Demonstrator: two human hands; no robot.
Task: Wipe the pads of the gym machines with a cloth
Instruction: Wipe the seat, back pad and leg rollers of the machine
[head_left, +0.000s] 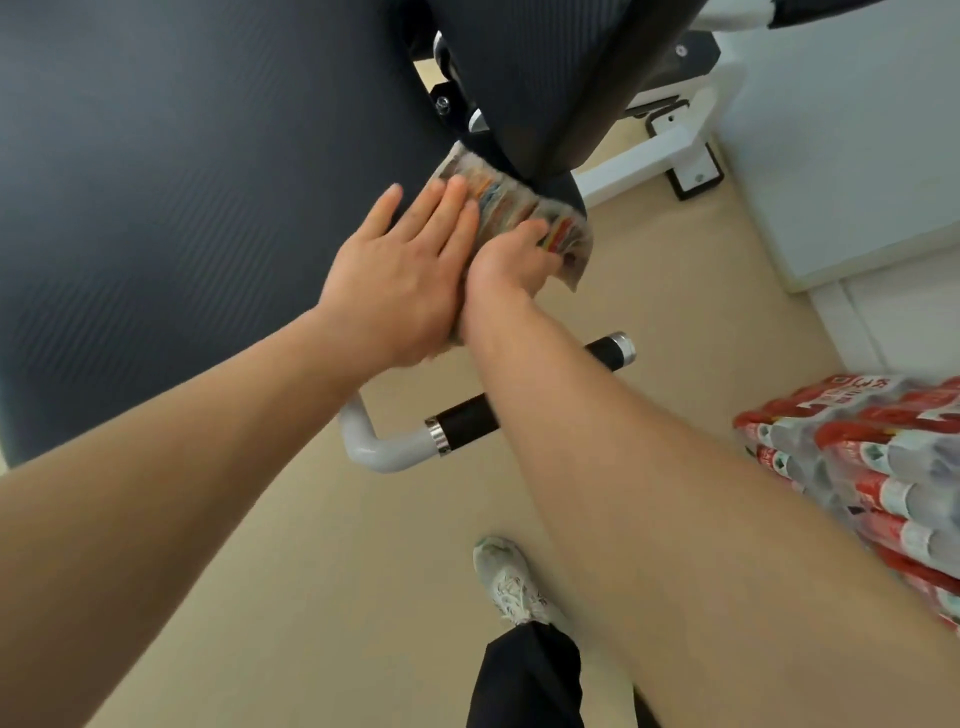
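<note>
A large black textured pad (182, 208) fills the upper left, and a second black pad (561, 78) rises behind it at top centre. A multicoloured patterned cloth (511, 205) lies over the right edge of the large pad, near the gap between the two pads. My left hand (405, 275) lies flat with fingers spread, its fingertips on the cloth's left part. My right hand (511, 260) is curled over the cloth's lower right part and grips it against the pad's edge. The cloth's lower end hangs below my right hand.
A grey bent handle with a black grip (467, 415) sticks out under my forearms. White machine frame parts (670, 145) stand on the beige floor at the back right. A shrink-wrapped pack of red-labelled bottles (878, 467) sits at the right. My shoe (509, 582) is below.
</note>
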